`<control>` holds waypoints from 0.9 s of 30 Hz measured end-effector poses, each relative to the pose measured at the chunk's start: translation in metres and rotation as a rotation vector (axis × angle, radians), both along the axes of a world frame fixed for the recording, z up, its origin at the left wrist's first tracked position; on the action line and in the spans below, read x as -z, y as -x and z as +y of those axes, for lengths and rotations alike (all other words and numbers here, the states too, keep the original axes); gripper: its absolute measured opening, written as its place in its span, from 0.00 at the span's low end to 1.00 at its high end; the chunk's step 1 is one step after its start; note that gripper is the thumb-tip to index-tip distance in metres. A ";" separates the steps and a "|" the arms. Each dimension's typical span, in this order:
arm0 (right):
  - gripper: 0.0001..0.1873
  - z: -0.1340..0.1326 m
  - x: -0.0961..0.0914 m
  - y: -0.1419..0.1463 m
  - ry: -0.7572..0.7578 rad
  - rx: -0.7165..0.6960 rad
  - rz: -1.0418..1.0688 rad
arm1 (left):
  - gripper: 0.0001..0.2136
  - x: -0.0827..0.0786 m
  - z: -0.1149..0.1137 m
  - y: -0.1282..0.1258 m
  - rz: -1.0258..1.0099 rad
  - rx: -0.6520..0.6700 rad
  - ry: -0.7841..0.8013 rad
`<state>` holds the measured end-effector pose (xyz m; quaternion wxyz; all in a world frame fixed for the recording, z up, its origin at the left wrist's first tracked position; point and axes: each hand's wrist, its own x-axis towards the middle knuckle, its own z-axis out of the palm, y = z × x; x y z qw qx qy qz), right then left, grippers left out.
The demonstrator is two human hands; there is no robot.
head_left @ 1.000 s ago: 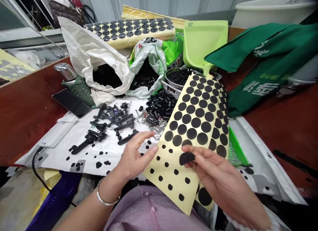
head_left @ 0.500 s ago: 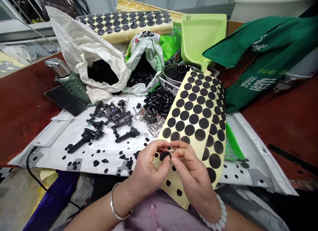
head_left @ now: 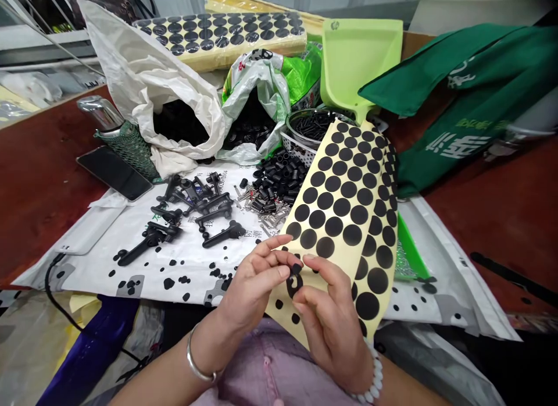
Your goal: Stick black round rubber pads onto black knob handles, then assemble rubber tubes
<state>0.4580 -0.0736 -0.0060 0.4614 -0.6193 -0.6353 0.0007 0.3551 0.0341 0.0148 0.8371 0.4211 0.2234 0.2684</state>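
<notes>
A small black ring-shaped sticker (head_left: 294, 284) with an opening in its middle is between my two hands, above the cream backing sheet. My left hand (head_left: 257, 275), wearing a metal bangle, pinches its upper left side with thumb and forefinger. The thumb of my right hand (head_left: 333, 313) meets its lower edge, and the right forefinger is close to its top. A small black bit shows at the ring's upper end; whether it is attached, I cannot tell. Under my hands lies the sheet of black round stickers (head_left: 325, 247), with large discs above and small dots lower down.
Black plastic handles (head_left: 224, 234) lie left, near black sleeves (head_left: 279, 176) and metal pins (head_left: 265, 211). Behind stand a white sack (head_left: 143, 74), a basket (head_left: 300, 153) and a light green dustpan (head_left: 361, 63). A phone (head_left: 114, 172) lies left; a green tray (head_left: 410, 249) is right.
My fingers have shifted on the black sticker, which now shows as a ring with an opening. My right thumb and forefinger have spread apart, and both hands have moved slightly.
</notes>
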 end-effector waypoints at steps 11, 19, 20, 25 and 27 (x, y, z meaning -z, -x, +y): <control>0.08 -0.030 0.002 -0.035 -0.264 0.237 0.287 | 0.22 -0.003 -0.011 -0.036 0.178 0.157 -0.659; 0.06 -0.042 0.013 -0.048 -0.241 0.290 0.438 | 0.28 0.013 -0.022 -0.062 0.247 0.179 -1.312; 0.06 -0.042 0.015 -0.048 -0.237 0.279 0.409 | 0.28 0.014 -0.022 -0.062 0.252 0.177 -1.317; 0.07 -0.042 0.022 -0.052 -0.174 0.251 0.245 | 0.28 0.018 -0.023 -0.059 0.281 0.164 -1.296; 0.07 -0.044 0.024 -0.053 -0.162 0.249 0.200 | 0.28 0.019 -0.024 -0.059 0.296 0.146 -1.290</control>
